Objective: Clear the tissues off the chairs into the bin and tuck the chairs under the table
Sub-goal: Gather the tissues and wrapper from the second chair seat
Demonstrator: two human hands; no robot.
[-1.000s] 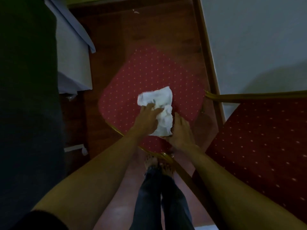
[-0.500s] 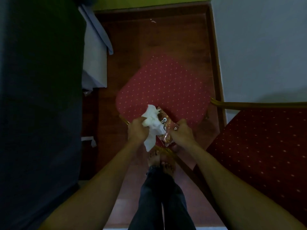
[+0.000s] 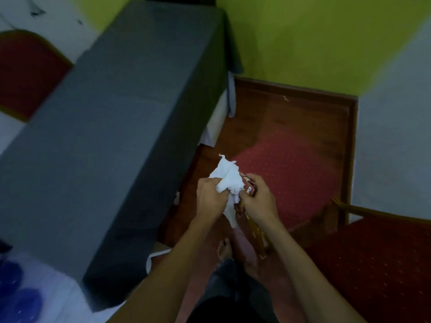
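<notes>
Centre of frame: my left hand is clenched on the crumpled white tissue, fingers pressed together around its bulk, so that no loose corner drops. My right hand pinches a glossy red-brown wrapper against the tissue, gathering both into one bundle for a single trip. The wad is held clear above the near edge of the red dotted chair seat, right of centre. The grey-draped table fills the left; no bin is visible, so I judge carrying comes next.
</notes>
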